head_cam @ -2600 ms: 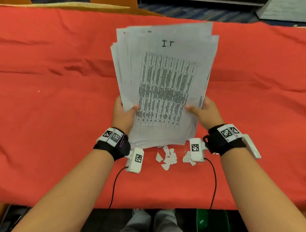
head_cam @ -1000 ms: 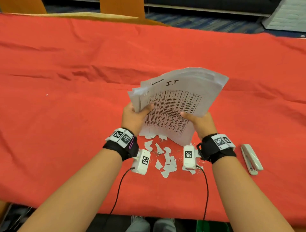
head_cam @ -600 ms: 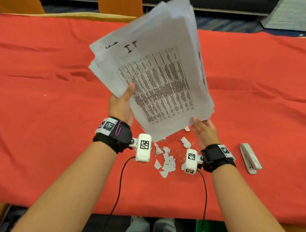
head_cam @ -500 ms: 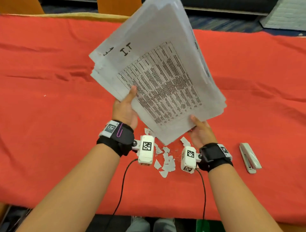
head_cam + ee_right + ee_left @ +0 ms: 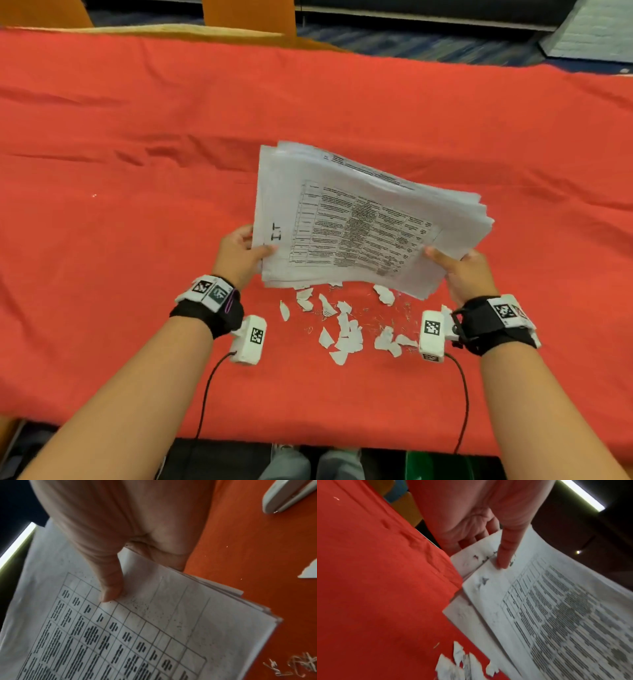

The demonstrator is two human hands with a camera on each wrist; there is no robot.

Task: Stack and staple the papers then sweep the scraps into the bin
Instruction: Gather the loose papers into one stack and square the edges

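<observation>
Lowered and turned sideways since half a second ago, the papers [image 5: 370,222] are now held low over the counter [image 5: 137,171]. One end is pinched by the left hand [image 5: 239,255], thumb on top; the other end is gripped by the right hand [image 5: 462,270]. Scraps [image 5: 342,329] are seen just below the fingers [image 5: 505,550], stapler [image 5: 288,494] beside the right hand.

Both forearms stretched forward, wrists strapped with black bands. Left hand [image 5: 239,253] gripping the left edge of the paper stack [image 5: 359,226], thumb on top. Right hand [image 5: 462,274] pinching the right edge, thumb pressed on top.
</observation>
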